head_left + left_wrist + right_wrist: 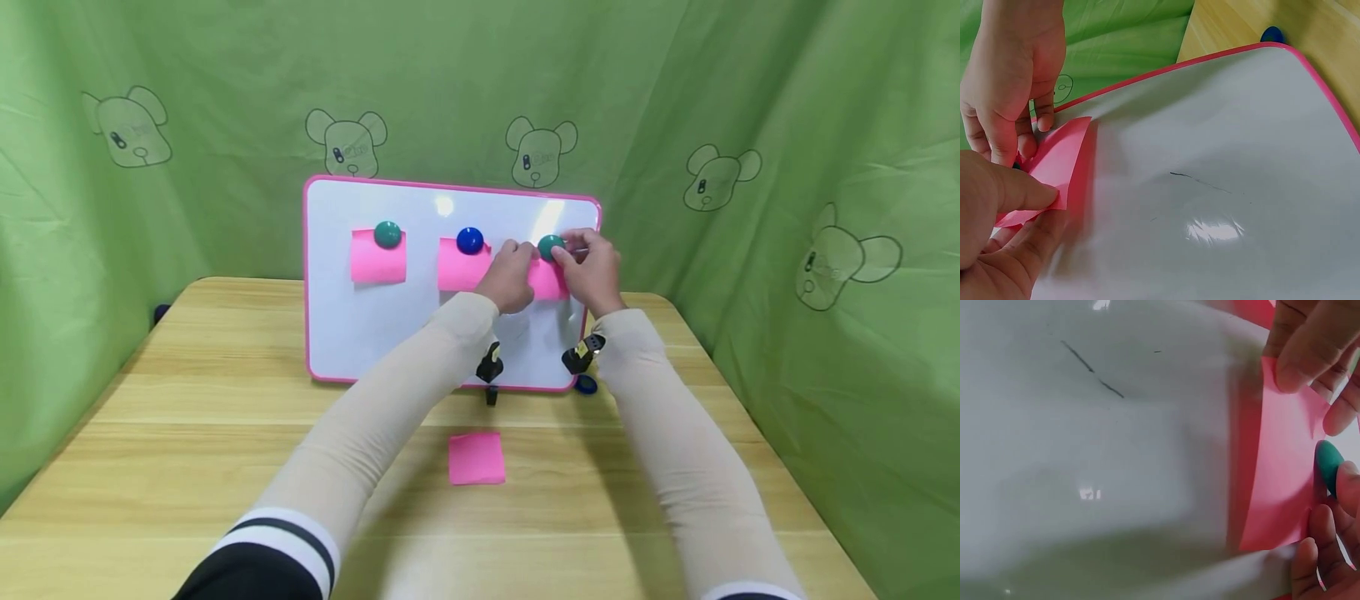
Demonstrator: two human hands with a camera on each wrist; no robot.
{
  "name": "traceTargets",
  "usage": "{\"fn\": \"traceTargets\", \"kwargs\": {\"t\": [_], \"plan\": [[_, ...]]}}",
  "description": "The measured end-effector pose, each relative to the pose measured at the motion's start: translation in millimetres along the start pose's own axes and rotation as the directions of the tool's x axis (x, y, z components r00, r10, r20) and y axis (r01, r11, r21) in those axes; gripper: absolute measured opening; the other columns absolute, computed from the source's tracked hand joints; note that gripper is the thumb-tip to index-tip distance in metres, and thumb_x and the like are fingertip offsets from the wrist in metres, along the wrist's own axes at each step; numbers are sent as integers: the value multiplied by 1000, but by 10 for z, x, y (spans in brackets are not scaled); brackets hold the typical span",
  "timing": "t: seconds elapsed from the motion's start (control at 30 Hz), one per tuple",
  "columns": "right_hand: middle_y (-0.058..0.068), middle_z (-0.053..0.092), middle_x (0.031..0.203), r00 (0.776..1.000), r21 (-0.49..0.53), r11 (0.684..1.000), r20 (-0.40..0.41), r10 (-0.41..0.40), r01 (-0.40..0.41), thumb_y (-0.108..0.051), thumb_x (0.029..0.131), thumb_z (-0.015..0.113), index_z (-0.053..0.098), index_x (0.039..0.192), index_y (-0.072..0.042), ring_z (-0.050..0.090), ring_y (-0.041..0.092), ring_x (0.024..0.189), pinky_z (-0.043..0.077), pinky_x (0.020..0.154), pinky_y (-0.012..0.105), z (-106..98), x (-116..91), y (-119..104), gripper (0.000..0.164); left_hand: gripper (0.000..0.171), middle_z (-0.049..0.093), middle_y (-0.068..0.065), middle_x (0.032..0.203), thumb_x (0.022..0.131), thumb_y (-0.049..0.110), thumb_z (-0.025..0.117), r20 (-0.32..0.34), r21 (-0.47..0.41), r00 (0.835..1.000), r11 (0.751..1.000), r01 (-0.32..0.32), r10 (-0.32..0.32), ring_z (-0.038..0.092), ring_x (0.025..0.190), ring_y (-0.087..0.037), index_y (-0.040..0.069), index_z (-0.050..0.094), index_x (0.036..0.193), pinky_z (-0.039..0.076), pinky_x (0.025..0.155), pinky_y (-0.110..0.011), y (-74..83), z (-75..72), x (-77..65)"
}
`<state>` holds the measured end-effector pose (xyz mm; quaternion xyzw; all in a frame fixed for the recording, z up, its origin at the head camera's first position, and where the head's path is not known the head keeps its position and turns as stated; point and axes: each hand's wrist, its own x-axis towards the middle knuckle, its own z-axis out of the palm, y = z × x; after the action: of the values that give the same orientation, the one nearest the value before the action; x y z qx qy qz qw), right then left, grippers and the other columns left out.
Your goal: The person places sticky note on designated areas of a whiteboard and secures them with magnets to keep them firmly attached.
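Observation:
A whiteboard (397, 333) with a pink rim stands tilted back on the table. My left hand (512, 277) pinches a pink sticky note (1060, 159) by its edge between thumb and fingers, against the board's right part. At that note's top, my right hand (596, 271) holds a round green magnet (1329, 464) with thumb and fingers. Further left on the board, a blue magnet (470, 241) sits over the top of one pink note (459, 268). Another green magnet (387, 234) lies over the top of the leftmost pink note (378, 260).
A loose pink note (477, 458) lies on the wooden table (225, 467) in front of the board. By the board's lower right corner is a blue round magnet (586, 384). A green curtain (450, 67) with mouse-head drawings surrounds the table's back and sides.

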<state>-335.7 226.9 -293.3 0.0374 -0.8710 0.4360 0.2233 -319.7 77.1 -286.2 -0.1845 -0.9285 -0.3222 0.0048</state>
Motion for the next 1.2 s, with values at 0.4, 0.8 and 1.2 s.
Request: {"fn": "traceTargets", "kwargs": {"t": [0.4, 0.8, 1.2], "plan": [[15, 63, 100, 999, -39, 999, -50, -12, 10, -13, 92, 67, 61, 116, 0, 59, 24, 89, 53, 79, 33, 33, -22, -13, 28, 58, 39, -6, 137, 89, 3, 66, 10, 2, 1000, 1000, 13, -14, 45, 117, -16, 14, 43, 142, 47, 98, -30, 9, -8, -16], [15, 63, 100, 998, -79, 997, -69, -5, 0, -16, 92, 66, 61, 113, 0, 58, 24, 89, 51, 79, 33, 29, -52, -20, 26, 61, 39, -7, 139, 90, 5, 66, 9, 25, 1000, 999, 26, -26, 44, 121, -16, 15, 42, 144, 45, 101, -31, 4, -2, -11], [15, 62, 101, 999, -79, 997, -45, -12, 9, -13, 93, 64, 61, 111, 1, 57, 24, 91, 51, 78, 33, 31, -82, 42, 23, 63, 42, -7, 138, 93, 20, 65, 39, 60, 999, 998, 32, -35, 44, 120, -17, 14, 36, 148, 45, 101, -33, -22, 3, -76]]}}
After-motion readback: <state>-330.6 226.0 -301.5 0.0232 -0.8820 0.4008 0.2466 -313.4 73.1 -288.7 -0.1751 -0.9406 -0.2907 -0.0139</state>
